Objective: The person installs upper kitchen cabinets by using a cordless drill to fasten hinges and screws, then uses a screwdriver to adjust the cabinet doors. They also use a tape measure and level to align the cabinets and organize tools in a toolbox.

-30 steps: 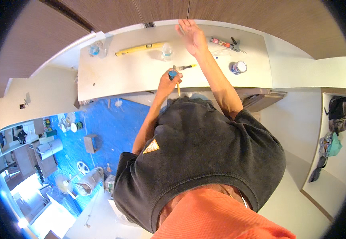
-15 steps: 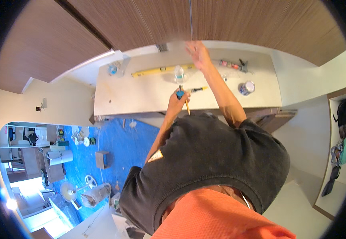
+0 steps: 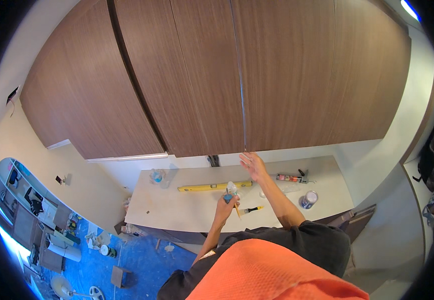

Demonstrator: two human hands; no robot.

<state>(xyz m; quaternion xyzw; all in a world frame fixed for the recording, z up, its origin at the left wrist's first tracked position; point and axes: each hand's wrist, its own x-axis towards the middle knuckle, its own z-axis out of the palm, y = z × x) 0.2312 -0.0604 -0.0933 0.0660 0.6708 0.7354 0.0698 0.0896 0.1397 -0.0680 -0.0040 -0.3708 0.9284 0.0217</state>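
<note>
Fingers of the left hand point(image 3: 225, 204) are clamped round a small, light, stiff brush point(image 3: 234, 199) above the bench point(image 3: 177, 210), best gripped mid-handle, while the right hand point(image 3: 253, 166) spreads open under the cabinet point(image 3: 237, 80).

I see my right hand point(image 3: 253, 166) raised with fingers spread at the lower edge of the brown wall cabinets point(image 3: 237, 75), by the seam between two doors. My left hand point(image 3: 228, 202) is closed around a small brush with a blue grip point(image 3: 228, 196) above the pale countertop point(image 3: 177, 210). On it lie a yellow level point(image 3: 212, 187), a paintbrush point(image 3: 252, 209), a caulking gun point(image 3: 292, 177) and an open tin point(image 3: 308, 199)
</note>
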